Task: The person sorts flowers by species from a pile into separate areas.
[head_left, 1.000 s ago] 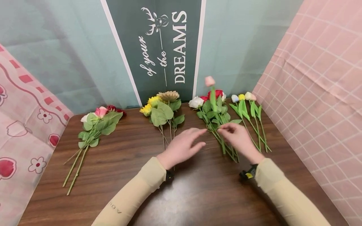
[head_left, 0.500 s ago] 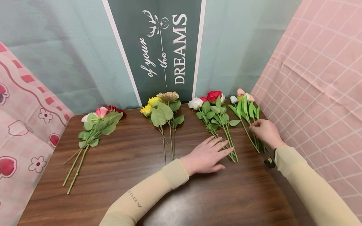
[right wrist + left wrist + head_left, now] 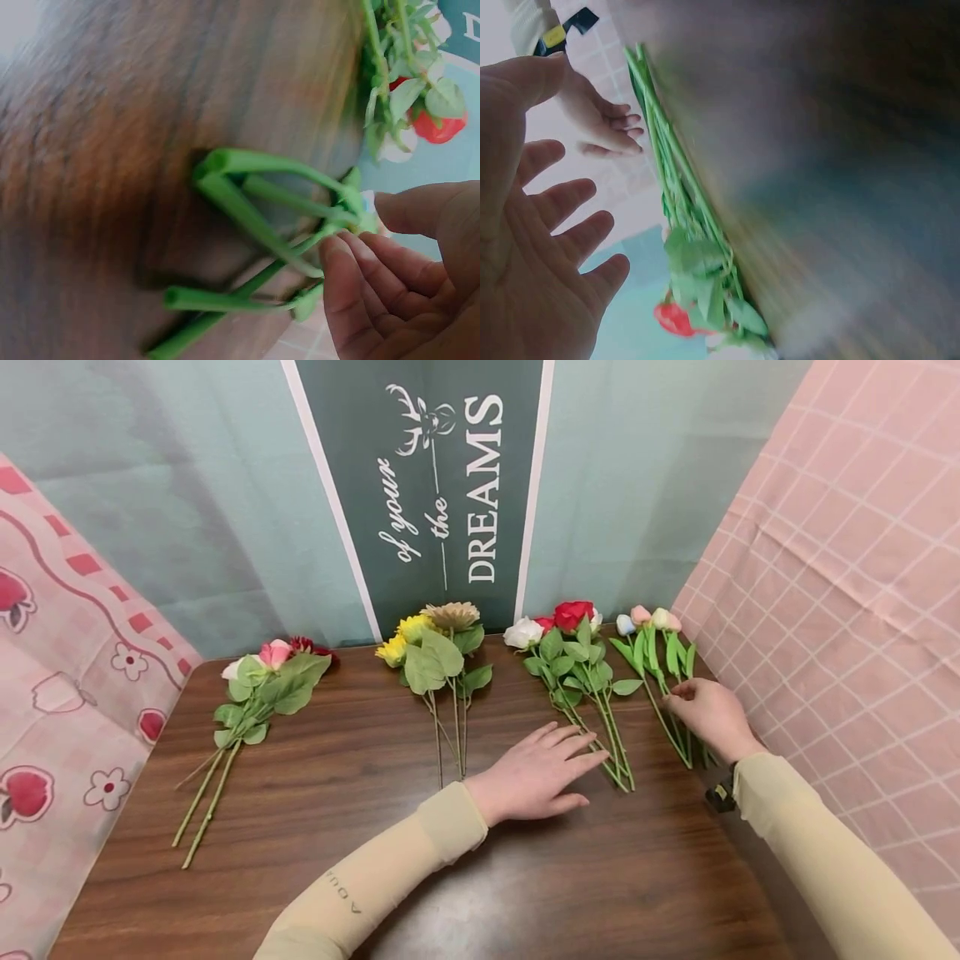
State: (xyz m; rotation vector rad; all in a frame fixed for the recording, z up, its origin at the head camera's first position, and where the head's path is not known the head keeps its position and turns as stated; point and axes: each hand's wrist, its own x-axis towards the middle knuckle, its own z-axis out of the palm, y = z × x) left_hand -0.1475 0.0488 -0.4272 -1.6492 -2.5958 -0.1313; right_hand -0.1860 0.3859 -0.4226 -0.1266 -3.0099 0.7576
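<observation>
At the right end of the table, tulips point(image 3: 651, 652) with blue, pink and pale heads lie with their stems crossing. My right hand point(image 3: 712, 714) pinches a green tulip stem point(image 3: 255, 225) in this bunch, thumb and fingertips close around it. A pink tulip head point(image 3: 640, 615) lies on top, and the hand hides part of the stems. My left hand point(image 3: 528, 777) is spread palm down beside the rose stems point(image 3: 618, 747), its fingertips overlapping them in the head view. Red and white roses point(image 3: 573, 617) top that bunch. In the left wrist view, the left fingers point(image 3: 570, 199) are relaxed and hold nothing.
On the brown wooden table point(image 3: 360, 743), yellow and beige flowers point(image 3: 450, 617) lie at the back middle. A bunch with a pink rose point(image 3: 275, 653) and dark red bloom lies left. A printed curtain point(image 3: 622, 468) stands behind; pink cloths point(image 3: 810, 610) flank the sides.
My right hand has carried the pink tulip from above the roses to the tulip bunch, where its head has since sunk lower. My left hand has come forward and right, to the rose stems.
</observation>
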